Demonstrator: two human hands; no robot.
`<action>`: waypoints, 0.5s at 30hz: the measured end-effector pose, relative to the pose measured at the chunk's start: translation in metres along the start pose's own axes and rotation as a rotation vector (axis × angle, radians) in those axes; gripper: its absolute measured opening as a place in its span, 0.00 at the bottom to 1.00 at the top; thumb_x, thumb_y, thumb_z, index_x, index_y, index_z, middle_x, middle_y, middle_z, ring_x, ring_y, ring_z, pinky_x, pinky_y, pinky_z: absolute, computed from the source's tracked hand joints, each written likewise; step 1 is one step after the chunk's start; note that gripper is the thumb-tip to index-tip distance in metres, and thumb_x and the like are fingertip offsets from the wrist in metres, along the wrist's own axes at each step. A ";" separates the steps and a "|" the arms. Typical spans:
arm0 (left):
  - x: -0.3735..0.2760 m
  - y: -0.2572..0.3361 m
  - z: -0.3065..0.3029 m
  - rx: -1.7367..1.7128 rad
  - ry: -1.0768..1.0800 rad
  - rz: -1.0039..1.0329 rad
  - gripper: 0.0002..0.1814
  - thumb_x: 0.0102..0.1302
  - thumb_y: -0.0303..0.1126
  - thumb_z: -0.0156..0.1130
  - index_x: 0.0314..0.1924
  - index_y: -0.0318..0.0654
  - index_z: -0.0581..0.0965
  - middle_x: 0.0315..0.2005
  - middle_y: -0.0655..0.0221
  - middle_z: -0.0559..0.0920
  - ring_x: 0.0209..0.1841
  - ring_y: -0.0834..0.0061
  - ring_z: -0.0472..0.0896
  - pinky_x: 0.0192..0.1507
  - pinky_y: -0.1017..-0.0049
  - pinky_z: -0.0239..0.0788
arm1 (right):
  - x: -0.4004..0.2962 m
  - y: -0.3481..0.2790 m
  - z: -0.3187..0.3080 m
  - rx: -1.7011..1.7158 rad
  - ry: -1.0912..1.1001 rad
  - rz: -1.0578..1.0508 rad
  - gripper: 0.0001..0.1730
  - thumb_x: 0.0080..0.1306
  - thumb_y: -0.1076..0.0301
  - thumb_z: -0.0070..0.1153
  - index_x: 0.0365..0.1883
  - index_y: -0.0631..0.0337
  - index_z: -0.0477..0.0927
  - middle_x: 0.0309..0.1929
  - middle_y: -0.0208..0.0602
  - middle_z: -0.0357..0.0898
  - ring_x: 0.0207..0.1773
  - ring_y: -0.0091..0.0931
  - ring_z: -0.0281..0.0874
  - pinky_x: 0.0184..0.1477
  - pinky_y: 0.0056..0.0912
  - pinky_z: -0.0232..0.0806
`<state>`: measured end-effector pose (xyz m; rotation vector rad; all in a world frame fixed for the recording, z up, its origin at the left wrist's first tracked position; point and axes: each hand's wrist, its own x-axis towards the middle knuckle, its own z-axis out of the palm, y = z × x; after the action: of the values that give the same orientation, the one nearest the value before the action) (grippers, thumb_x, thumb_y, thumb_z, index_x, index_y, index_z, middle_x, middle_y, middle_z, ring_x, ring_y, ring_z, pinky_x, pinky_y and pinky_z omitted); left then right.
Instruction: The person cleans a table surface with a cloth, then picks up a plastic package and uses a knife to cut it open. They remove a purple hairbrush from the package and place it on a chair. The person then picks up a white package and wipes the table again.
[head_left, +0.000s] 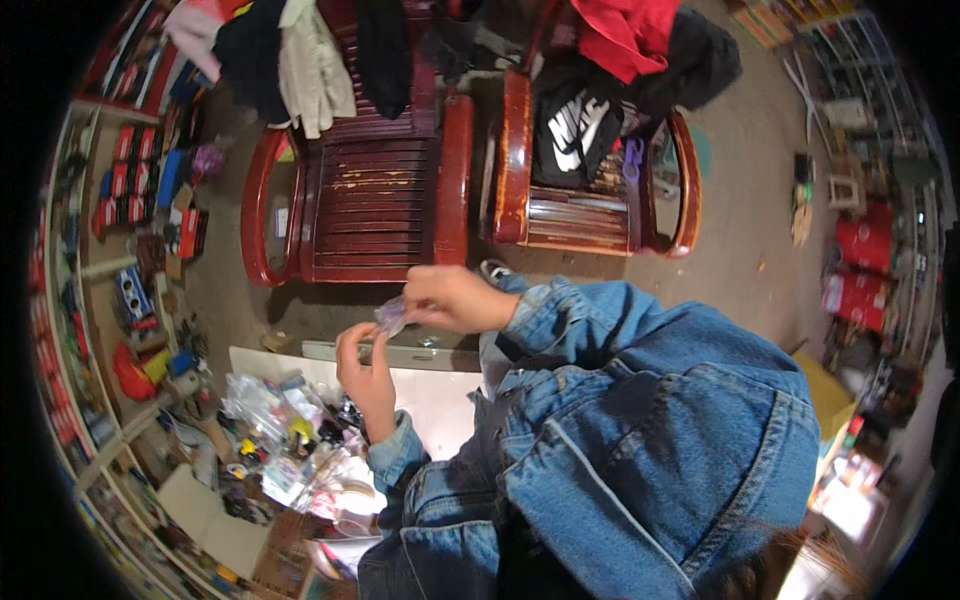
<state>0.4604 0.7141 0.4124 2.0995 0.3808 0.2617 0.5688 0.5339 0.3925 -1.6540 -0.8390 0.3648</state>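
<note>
A small, crumpled clear plastic bag (391, 315) with a purplish tint is stretched between my two hands. The fingertips of my right hand (461, 300) pinch its upper right side. Thumb and forefinger of my left hand (367, 371) hold its lower left end. What the bag contains is too small and blurred to tell. Both hands are in front of my denim jacket, above the near edge of a white tabletop (435, 397). To the left of my left hand lies a cluttered heap of plastic packets (259, 409) and small parts.
Ahead stand a slatted wooden armchair (371, 214) and a second wooden armchair (514, 165), both draped with clothes. A black Nike bag (574, 131) and purple-handled scissors (632, 159) rest on the second. Stocked shelves (101, 300) line the left side; red boxes (862, 240) stand at right.
</note>
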 end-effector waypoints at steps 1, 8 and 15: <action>0.010 0.002 0.012 -0.068 -0.081 0.037 0.05 0.57 0.20 0.65 0.34 0.33 0.78 0.32 0.63 0.80 0.37 0.67 0.78 0.42 0.72 0.69 | -0.011 0.004 -0.016 -0.027 0.050 -0.003 0.08 0.57 0.70 0.63 0.31 0.60 0.76 0.29 0.39 0.71 0.33 0.40 0.73 0.34 0.39 0.66; 0.061 0.087 0.154 -0.196 -0.382 0.377 0.06 0.50 0.17 0.68 0.30 0.33 0.81 0.25 0.64 0.80 0.31 0.68 0.77 0.35 0.73 0.68 | -0.102 0.045 -0.119 0.248 0.266 0.205 0.15 0.62 0.71 0.62 0.47 0.64 0.80 0.46 0.39 0.82 0.47 0.30 0.80 0.50 0.31 0.72; 0.094 0.095 0.371 -0.482 -0.564 -0.027 0.09 0.67 0.26 0.59 0.45 0.32 0.79 0.40 0.67 0.83 0.41 0.76 0.80 0.45 0.76 0.70 | -0.194 0.140 -0.204 0.047 0.630 0.603 0.15 0.62 0.82 0.53 0.47 0.63 0.80 0.37 0.45 0.83 0.41 0.30 0.83 0.45 0.30 0.72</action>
<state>0.6867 0.4105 0.3015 1.6005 0.0009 -0.2382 0.6114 0.2450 0.2759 -1.8049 0.1459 0.2412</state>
